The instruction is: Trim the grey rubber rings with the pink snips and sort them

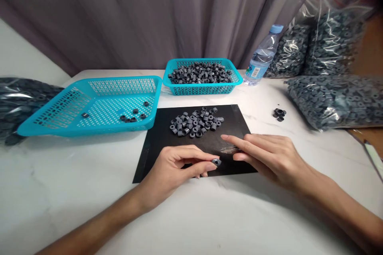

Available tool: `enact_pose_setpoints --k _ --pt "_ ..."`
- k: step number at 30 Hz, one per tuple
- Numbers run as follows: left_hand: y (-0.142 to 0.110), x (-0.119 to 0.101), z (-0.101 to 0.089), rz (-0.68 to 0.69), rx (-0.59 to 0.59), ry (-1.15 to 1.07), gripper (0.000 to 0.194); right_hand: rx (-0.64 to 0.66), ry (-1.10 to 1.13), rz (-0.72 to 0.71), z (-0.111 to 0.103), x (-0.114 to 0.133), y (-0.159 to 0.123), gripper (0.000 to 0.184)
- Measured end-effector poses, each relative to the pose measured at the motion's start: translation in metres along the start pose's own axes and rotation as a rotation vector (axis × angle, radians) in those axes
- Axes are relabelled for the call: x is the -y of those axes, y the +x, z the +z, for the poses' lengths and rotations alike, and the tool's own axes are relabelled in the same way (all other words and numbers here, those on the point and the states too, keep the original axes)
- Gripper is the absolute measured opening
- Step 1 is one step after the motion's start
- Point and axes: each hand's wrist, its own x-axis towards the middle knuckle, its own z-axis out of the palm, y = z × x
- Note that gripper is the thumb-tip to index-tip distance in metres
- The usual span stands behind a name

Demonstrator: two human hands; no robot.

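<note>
Head-worn, forward-down over both hands [221,163]

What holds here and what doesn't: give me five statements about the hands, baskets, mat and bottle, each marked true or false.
1. The left hand holds a small grey piece between its fingers. True.
2. The left basket is fuller than the right basket. False: the left one has only a few pieces in it, while the right one has a large heap.
3. A loose pile of pieces lies on the black mat. True.
4. The bottle lies on its side. False: it stands upright.
5. The right hand is inside the right basket. False: it is in front of both baskets, at the right part of the mat.
</note>
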Motion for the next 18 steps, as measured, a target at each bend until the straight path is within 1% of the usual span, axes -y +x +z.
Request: enact_pose_setpoints --k 7,15,18 --pt "0.000 0.002 0.000 -0.051 -0.023 -0.037 0.011 0.025 -0.045 0.055 0.009 -0.009 -0.005 0.026" --pt "-0.002 0.002 -0.001 -0.072 -0.028 -0.054 0.011 0.056 -0.028 0.091 0.015 -0.013 -0.007 0.029" --pt "-0.002 0.001 -0.001 -0.077 -0.031 -0.056 0.010 0.046 -0.016 0.106 0.015 -0.013 -0.007 0.030"
